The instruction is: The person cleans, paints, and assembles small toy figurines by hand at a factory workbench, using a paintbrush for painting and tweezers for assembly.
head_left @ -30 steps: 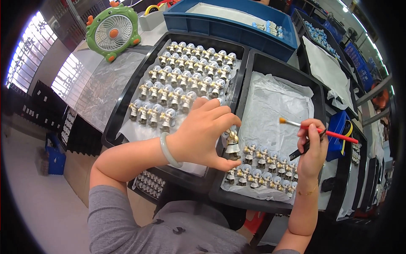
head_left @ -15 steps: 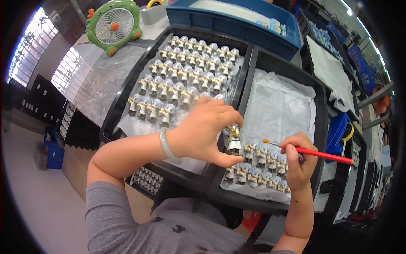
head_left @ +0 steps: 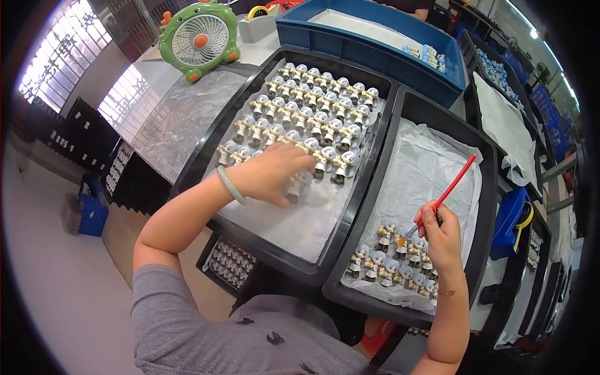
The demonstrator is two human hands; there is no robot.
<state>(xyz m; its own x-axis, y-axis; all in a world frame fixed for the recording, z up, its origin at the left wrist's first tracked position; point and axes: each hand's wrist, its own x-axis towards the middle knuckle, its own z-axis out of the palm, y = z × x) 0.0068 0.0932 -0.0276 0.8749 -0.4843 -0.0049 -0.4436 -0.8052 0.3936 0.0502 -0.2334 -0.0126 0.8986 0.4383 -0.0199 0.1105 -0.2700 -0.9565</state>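
A person's left hand (head_left: 269, 174), wearing a pale bangle (head_left: 231, 186), is lowered over the left black tray (head_left: 269, 251), its fingers curved and its thumb spread apart from them. A blurred figurine (head_left: 299, 185) stands between thumb and fingers at the near end of the packed rows; whether the hand grips it or only surrounds it cannot be told. Behind it, pale-haired figurines (head_left: 300, 94) in white and gold fill the far part of the tray in slanting rows, while white liner paper (head_left: 300, 228) shows at the near part. The right hand (head_left: 441, 234), with a thin gold bracelet (head_left: 452, 286) at the wrist, is closed around a red-handled paintbrush (head_left: 455, 181), handle slanting up and away. Its orange bristles (head_left: 400, 240) point down over the right black tray (head_left: 375, 305), against or just above one of the figurines (head_left: 389, 272) grouped at that tray's near end; contact is unclear. Beyond both trays sits a large blue bin (head_left: 369, 55), and at the far left a green fan (head_left: 200, 41) stands on the desk (head_left: 194, 112).
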